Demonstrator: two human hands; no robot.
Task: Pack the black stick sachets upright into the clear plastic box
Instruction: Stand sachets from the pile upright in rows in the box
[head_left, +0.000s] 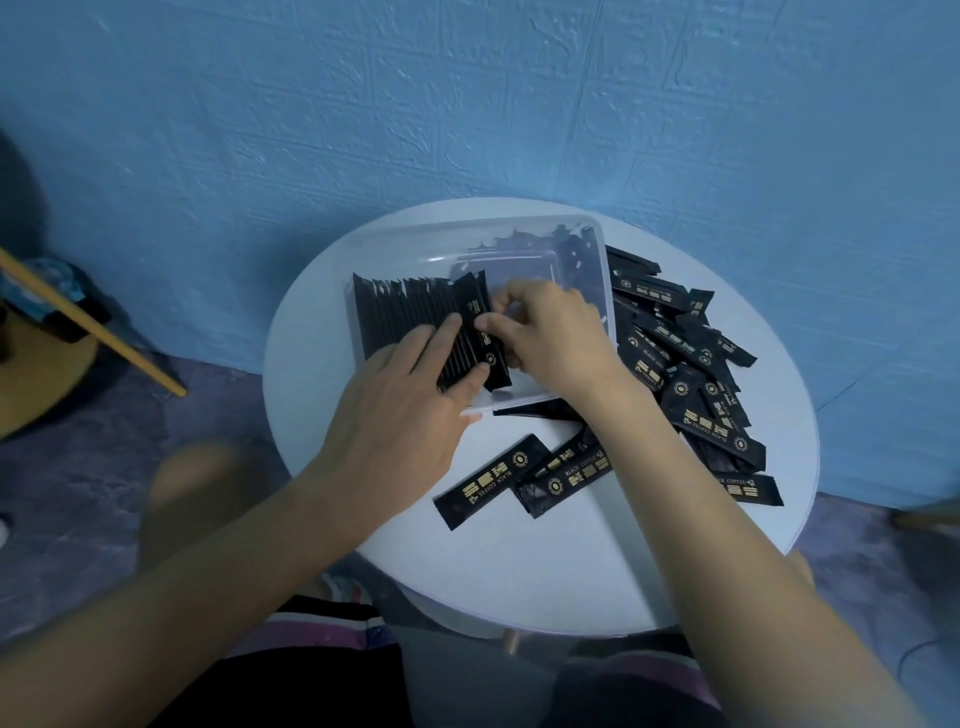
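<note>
Clear plastic box (467, 228) sits on round white table (545, 571), toward the far side, w/ long side running L to R. Inside, at the L end, a row of black stick sachets (395, 317) stands on edge, packed tight against the box's L wall. A few more sachets (571, 254) lean in the far R corner; middle of the box is bare.

Left hand (410, 415) reaches over the near rim, fingers straight and spread a bit, lying flat on the near part of the row and pressing it; it grips nothing.

Right hand (556, 332) is over the box centre, fingers curled, thumb and fingertips pinching the end sachet (480, 306). That one is at the R end of the row, touching it, printed face showing, tilted slightly.

Loose pile (691, 374) of the same sachets lies flat on the table just R of the box, overlapping at odd angles. Front sachets (493, 480), approx three, lie flat near the box's near edge, betw. the two forearms; gold "BLACK COFFEE" print is readable.

Blue wall (467, 104) behind the table.
</note>
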